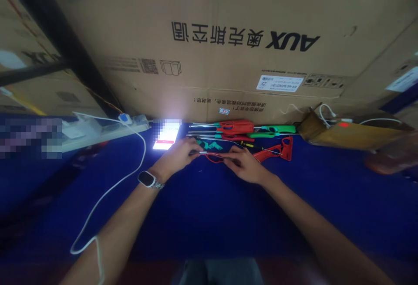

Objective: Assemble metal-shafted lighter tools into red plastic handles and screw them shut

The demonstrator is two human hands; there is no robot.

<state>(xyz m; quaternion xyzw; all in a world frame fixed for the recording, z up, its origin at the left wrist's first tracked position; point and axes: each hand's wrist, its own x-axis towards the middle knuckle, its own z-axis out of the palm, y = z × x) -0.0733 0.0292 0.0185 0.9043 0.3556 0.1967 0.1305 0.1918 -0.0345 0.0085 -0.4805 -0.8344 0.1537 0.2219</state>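
Here, left hand (186,150) and right hand (244,163) pinch a slim, silver-ended red piece (213,153).

Slim red piece (214,154) — pale left end, held crosswise, nearly level

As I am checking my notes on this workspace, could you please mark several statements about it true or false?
1. The left hand and the right hand are both at a thin red piece. True.
2. Only the right wrist wears something. False: the watch is on the left wrist.
3. The phone has its screen lit. True.
4. The work surface is white. False: the table cover is blue.
5. A green handle lies right of the phone. True.
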